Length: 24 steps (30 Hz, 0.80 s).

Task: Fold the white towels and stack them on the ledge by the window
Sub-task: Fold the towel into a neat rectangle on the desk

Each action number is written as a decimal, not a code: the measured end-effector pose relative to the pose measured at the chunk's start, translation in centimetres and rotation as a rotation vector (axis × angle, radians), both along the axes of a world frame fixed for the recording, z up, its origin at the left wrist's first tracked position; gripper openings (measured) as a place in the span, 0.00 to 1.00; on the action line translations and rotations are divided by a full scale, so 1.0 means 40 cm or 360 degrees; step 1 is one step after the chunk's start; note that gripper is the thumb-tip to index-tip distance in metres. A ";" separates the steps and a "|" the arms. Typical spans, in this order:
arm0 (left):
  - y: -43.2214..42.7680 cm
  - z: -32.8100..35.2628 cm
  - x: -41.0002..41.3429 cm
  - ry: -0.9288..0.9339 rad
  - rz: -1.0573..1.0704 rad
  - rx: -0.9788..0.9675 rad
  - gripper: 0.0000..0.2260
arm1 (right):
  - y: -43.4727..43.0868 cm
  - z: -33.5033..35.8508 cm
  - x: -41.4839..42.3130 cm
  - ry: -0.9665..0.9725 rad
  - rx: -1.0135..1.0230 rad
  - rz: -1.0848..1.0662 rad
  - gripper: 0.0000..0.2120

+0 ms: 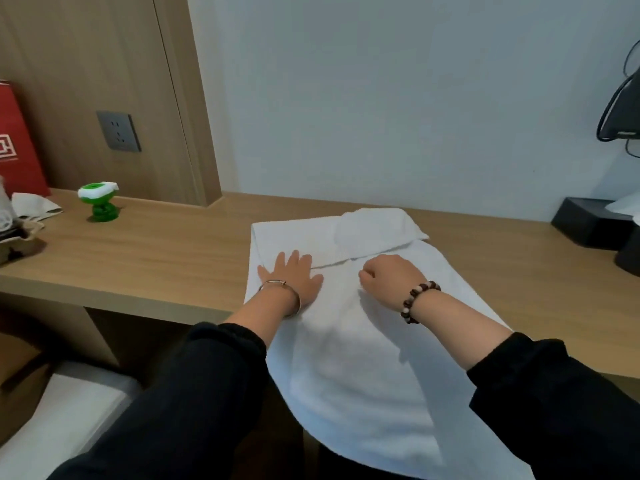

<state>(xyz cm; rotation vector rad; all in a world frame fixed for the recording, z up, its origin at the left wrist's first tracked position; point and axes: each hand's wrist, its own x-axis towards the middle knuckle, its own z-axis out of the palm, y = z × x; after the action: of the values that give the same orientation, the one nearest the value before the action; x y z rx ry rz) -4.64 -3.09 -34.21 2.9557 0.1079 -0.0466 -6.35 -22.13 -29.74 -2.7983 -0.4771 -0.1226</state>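
Observation:
A large white towel (349, 358) lies spread over the wooden ledge (156, 258) and hangs down over its front edge. Its far part (374, 230) is folded back toward me, with a loose fold edge across the middle. My left hand (294, 277) presses flat on the towel with fingers spread, just below that fold edge. My right hand (388, 275) rests on the towel to the right with fingers curled under; whether it pinches the cloth is hidden.
On the ledge at left stand a green and white plastic gadget (100, 202), a crumpled cloth (33, 206) and a red box (17, 143). A black box (588, 220) sits at the far right. A wall socket (118, 131) is on the wooden panel.

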 end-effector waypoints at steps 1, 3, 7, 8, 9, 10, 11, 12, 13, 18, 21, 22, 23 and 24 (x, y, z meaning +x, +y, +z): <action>0.003 -0.013 -0.001 0.0008 -0.0059 0.0067 0.24 | -0.009 -0.006 0.015 -0.0083 -0.0025 -0.0038 0.13; 0.012 -0.029 0.001 -0.0024 -0.0160 0.0145 0.24 | -0.034 -0.019 0.052 -0.0161 -0.0111 -0.0095 0.12; 0.015 -0.043 0.008 -0.0096 -0.0204 0.0125 0.24 | -0.097 -0.044 0.128 -0.0262 -0.0444 -0.0309 0.22; 0.015 -0.047 0.009 -0.0115 -0.0188 0.0108 0.24 | -0.111 -0.049 0.144 -0.0251 -0.0504 -0.0360 0.24; 0.014 -0.050 0.011 -0.0136 -0.0174 0.0093 0.25 | -0.123 -0.052 0.155 -0.0213 -0.0535 -0.0402 0.24; 0.014 -0.051 0.011 -0.0156 -0.0167 0.0082 0.24 | -0.132 -0.053 0.163 -0.0170 -0.0556 -0.0441 0.23; 0.014 -0.050 0.012 -0.0170 -0.0164 0.0070 0.24 | -0.139 -0.051 0.169 -0.0133 -0.0584 -0.0479 0.22; 0.014 -0.049 0.012 -0.0179 -0.0166 0.0055 0.24 | -0.147 -0.048 0.175 -0.0122 -0.0644 -0.0507 0.20; 0.015 -0.049 0.010 -0.0183 -0.0165 0.0039 0.24 | -0.153 -0.042 0.177 -0.0130 -0.0708 -0.0537 0.17; 0.010 -0.042 0.008 -0.0224 -0.0046 -0.0044 0.23 | -0.166 -0.014 0.157 -0.0709 -0.0289 -0.0630 0.09; 0.010 -0.039 0.008 -0.0228 0.0015 -0.0049 0.23 | -0.157 -0.017 0.100 -0.0940 -0.0298 -0.0403 0.11; 0.008 -0.037 0.007 -0.0234 0.0029 -0.0051 0.22 | -0.154 -0.028 0.078 -0.0781 -0.0458 -0.0323 0.08; 0.006 -0.035 0.006 -0.0258 0.0043 -0.0053 0.21 | -0.154 -0.048 0.067 -0.0565 -0.0492 -0.0280 0.05; 0.007 -0.033 0.003 -0.0302 0.0052 -0.0053 0.20 | -0.161 -0.067 0.058 -0.0386 -0.0390 -0.0286 0.03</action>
<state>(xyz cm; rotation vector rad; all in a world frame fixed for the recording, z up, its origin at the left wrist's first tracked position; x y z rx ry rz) -4.51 -2.82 -35.53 2.9058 0.1279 0.2338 -4.01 -28.59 -32.44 -3.0809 -0.3111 -0.4772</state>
